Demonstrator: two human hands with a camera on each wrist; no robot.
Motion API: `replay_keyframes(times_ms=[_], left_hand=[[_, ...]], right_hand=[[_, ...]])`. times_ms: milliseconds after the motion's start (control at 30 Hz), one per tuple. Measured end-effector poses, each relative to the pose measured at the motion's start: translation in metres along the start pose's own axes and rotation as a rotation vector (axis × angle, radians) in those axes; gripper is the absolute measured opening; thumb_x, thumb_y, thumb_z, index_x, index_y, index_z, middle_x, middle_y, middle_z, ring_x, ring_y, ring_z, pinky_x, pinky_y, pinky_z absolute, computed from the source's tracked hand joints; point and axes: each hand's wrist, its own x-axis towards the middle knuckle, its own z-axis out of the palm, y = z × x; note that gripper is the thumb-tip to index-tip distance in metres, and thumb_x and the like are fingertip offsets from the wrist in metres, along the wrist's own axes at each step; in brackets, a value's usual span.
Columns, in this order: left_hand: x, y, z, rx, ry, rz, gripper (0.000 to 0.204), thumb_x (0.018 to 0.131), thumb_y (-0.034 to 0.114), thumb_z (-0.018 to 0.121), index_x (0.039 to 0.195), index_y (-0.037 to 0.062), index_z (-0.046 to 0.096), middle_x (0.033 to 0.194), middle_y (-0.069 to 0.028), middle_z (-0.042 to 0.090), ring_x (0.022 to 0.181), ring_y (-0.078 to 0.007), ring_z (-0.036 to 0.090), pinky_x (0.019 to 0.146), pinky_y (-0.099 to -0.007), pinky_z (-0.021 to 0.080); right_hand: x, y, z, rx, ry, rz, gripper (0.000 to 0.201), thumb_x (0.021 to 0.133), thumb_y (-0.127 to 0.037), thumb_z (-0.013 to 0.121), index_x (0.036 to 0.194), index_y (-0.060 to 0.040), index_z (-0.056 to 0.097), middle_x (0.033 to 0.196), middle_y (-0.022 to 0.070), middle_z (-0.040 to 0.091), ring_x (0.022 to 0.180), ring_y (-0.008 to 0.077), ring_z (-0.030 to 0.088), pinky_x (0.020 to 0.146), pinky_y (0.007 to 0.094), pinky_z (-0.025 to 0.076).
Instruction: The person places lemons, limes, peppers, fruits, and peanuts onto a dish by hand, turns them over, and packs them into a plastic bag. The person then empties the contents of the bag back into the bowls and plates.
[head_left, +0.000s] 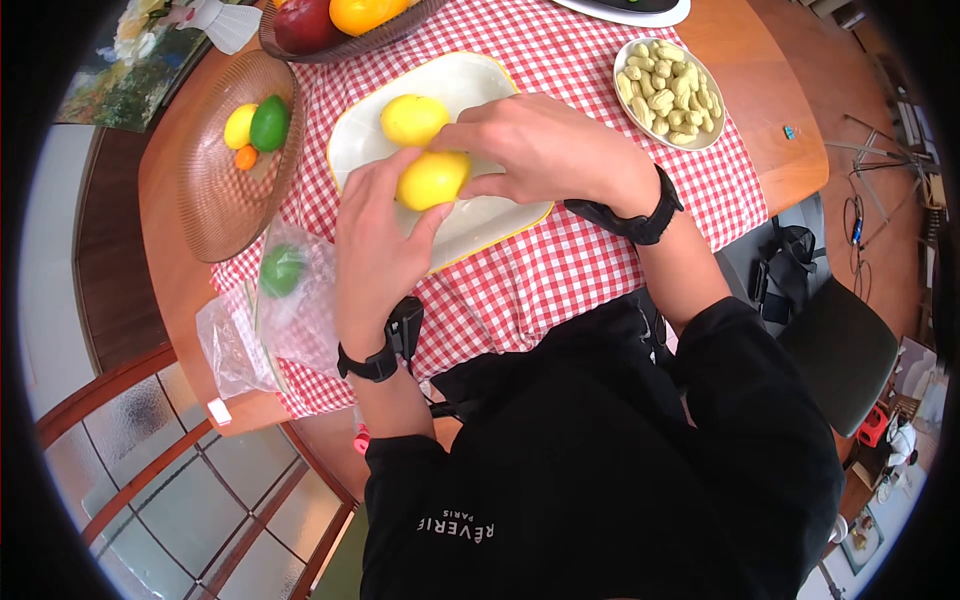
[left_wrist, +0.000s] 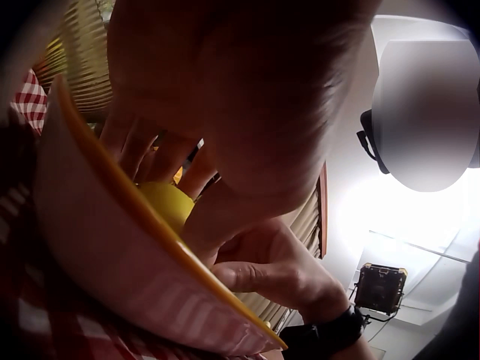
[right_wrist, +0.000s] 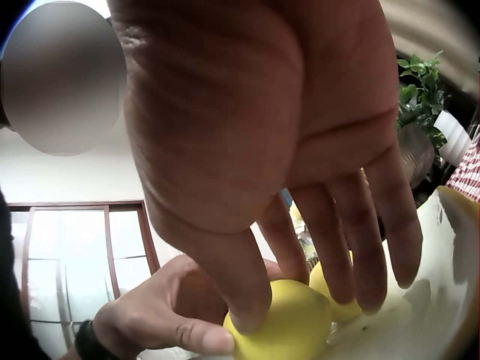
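Two lemons lie in a white dish (head_left: pixel 490 226) with a yellow rim, one behind the other. Both hands are at the nearer lemon (head_left: pixel 433 182). From the left, my left hand (head_left: pixel 378 235) holds it with the fingers along its far side and the thumb at its near side. My right hand (head_left: pixel 540 150) grips the same lemon from the right, its thumb pressed against the yellow skin, plain in the right wrist view. The farther lemon (head_left: pixel 412 119) sits just beyond the fingers. In the left wrist view the dish wall (left_wrist: pixel 127 255) hides the lower part of the lemon.
A plate of peanuts (head_left: pixel 668 95) stands at the back right. To the left, a ribbed amber bowl (head_left: pixel 215 190) holds several fruits. A clear plastic bag (head_left: pixel 290 315) with a green fruit lies near the left forearm. Another fruit bowl (head_left: pixel 385 38) is behind the dish.
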Motion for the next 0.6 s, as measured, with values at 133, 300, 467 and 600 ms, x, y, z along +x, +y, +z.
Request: replay_keyframes(times_ms=[133,300,467,600], left_hand=[[-0.004,-0.005,0.003,-0.059,0.009,-0.154,0.057,0.081,0.01,0.088,0.133,0.0044,0.066,0.126,-0.0136,0.071,0.113,-0.0342,0.069,0.098,-0.0424,0.054],[-0.004,-0.006,0.002,-0.161,0.033,-0.048,0.048,0.08,0.002,0.085,0.125,0.004,0.068,0.123,-0.0151,0.069,0.116,-0.0371,0.067,0.098,-0.0443,0.054],[-0.003,-0.005,-0.003,-0.168,0.013,-0.025,0.053,0.077,0.0,0.087,0.128,0.0049,0.071,0.127,-0.0129,0.071,0.119,-0.0318,0.068,0.098,-0.0403,0.055],[-0.004,-0.006,0.002,-0.138,0.123,0.097,0.055,0.076,-0.001,0.087,0.128,0.006,0.071,0.126,-0.0122,0.07,0.118,-0.0305,0.068,0.098,-0.0396,0.055]], right_hand=[[0.002,-0.001,0.005,-0.045,-0.036,0.036,0.049,0.085,-0.027,0.086,0.128,-0.0086,0.071,0.097,0.0157,0.077,0.089,0.0378,0.074,0.08,0.0467,0.058],[0.005,0.003,0.011,-0.022,-0.043,0.027,0.052,0.084,-0.031,0.087,0.128,-0.0077,0.071,0.097,0.0162,0.077,0.088,0.0393,0.073,0.08,0.0471,0.058],[0.003,0.008,0.008,0.037,-0.023,0.016,0.046,0.082,-0.023,0.087,0.123,-0.0067,0.074,0.101,0.0146,0.075,0.092,0.039,0.072,0.081,0.046,0.058],[0.004,0.004,0.007,0.024,-0.018,-0.009,0.04,0.081,-0.014,0.087,0.118,-0.0049,0.075,0.096,0.0166,0.075,0.091,0.0391,0.073,0.08,0.0467,0.058]])
